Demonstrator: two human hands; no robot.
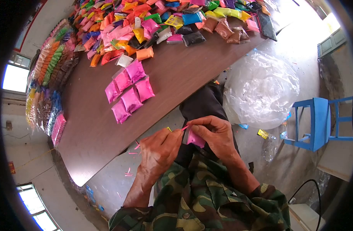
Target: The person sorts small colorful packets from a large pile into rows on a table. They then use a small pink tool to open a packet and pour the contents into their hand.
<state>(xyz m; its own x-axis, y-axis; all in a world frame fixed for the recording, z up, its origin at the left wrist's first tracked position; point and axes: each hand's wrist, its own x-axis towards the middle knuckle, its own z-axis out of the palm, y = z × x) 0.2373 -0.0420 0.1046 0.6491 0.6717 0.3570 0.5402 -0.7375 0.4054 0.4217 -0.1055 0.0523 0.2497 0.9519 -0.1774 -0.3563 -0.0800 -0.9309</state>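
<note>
Over my lap, my right hand (217, 135) is closed on a small pink packet (195, 139), which hangs partly behind its fingers. My left hand (160, 149) is closed beside it, with its fingertips pinching a thin pink strip (185, 128) that reaches to my right fingertips. A small yellow piece (168, 129) shows at my left knuckles; the rest of it is hidden. On the brown table (88, 111) ahead, several bright pink packets (131, 100) lie in two short rows.
A heap of packets in many colours (145, 27) covers the table's far side. Bundled bagged packets (49, 73) are at the left edge. A large clear plastic bag (261, 90) stands right of the table, near a blue chair (319, 123). Pink scraps (128, 173) lie on the floor.
</note>
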